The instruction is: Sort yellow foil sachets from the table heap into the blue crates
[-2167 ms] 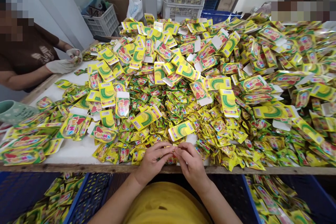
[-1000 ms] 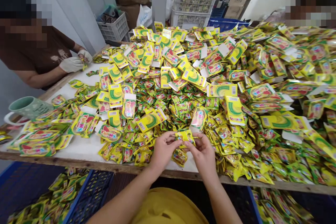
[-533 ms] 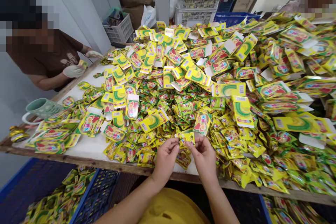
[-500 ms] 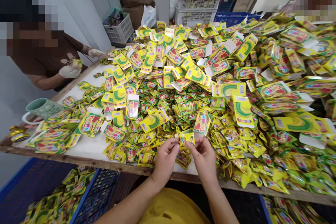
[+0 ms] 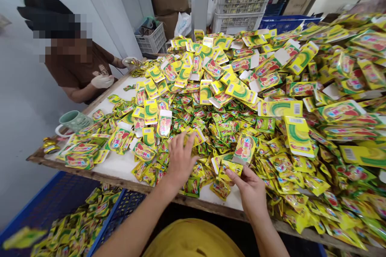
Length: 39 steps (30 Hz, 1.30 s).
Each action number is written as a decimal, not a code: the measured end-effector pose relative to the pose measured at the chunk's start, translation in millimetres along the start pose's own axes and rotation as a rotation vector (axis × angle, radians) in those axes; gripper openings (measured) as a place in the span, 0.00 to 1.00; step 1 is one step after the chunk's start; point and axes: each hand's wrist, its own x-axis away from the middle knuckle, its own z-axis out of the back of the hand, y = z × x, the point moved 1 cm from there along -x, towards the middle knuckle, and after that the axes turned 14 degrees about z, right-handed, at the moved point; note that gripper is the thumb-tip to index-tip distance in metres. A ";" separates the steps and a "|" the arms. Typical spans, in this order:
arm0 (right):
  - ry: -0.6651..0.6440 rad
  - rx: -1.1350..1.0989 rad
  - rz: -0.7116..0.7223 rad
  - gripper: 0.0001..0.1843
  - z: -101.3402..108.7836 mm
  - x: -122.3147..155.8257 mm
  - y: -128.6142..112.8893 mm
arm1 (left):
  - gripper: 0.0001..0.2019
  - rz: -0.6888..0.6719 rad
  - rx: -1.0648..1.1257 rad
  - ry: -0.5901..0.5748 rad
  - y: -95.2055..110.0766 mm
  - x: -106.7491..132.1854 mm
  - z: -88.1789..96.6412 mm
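- Drawn away from the yellow sachet [image 5: 229, 167] it helped hold moments earlier, the left hand [image 5: 180, 161] spreads its fingers at the packet heap [image 5: 224, 126], beside a yellow carton [image 5: 198, 139].
- Right hand [image 5: 252, 190], its grip pinching the sachet's right end between thumb and fingers.
- Sachet juts leftward from that grip, above the counter [image 5: 208, 195].

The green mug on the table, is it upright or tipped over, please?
Upright: the green mug shows its open rim on top and its handle at the side.

There are one mug [image 5: 80, 123], one co-worker [image 5: 87, 73], dozens of boxes [image 5: 298, 136] and packets [image 5: 229, 168].
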 end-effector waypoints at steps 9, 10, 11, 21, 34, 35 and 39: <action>0.108 -0.059 0.193 0.11 -1.6 -10.3 -35.8 | 0.10 0.400 0.506 -0.427 -1.6 10.2 12.1; 0.082 -0.020 0.247 0.11 -2.9 -12.6 -41.3 | 0.11 0.423 0.596 -0.558 4.9 22.4 3.3; 0.033 0.048 0.303 0.10 -3.9 -14.7 -45.1 | 0.11 0.432 0.662 -0.646 10.0 34.2 -6.5; -0.471 0.758 0.424 0.09 6.2 -21.3 -57.0 | 0.11 0.488 0.774 -0.624 19.3 80.0 -47.7; -0.675 0.658 0.600 0.04 -1.8 -7.7 -53.0 | 0.13 0.503 0.861 -0.811 10.8 73.6 -45.6; -0.681 0.691 0.620 0.04 -5.2 -3.0 -52.4 | 0.13 0.500 0.873 -0.795 10.3 73.6 -44.8; -0.601 0.735 0.592 0.06 -5.7 9.9 -44.7 | 0.17 0.518 0.953 -0.809 11.7 75.1 -42.2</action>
